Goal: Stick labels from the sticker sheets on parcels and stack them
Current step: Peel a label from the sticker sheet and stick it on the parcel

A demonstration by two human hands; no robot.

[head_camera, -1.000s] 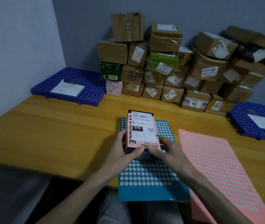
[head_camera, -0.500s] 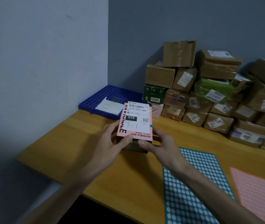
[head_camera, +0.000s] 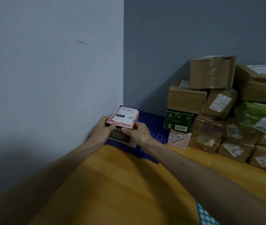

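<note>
Grey walls [head_camera: 47,62] met in a corner behind the wooden table [head_camera: 129,184], boxes [head_camera: 218,103] heaped along the back at right, and a blue pallet [head_camera: 153,122] sat tucked into that corner, largely hidden by the parcel and hands. A teal sticker sheet [head_camera: 205,215] was cut off at the bottom edge, and most box labels were too blurred to read. The pink-and-black parcel [head_camera: 122,122] was over the pallet's near edge, resting or just above I couldn't tell, with its long axis running toward the corner and its label face up. The left hand [head_camera: 104,127] was clamped on its left side and the right hand [head_camera: 138,133] on its right, a teal dot [head_camera: 134,121] by the fingertips.
</note>
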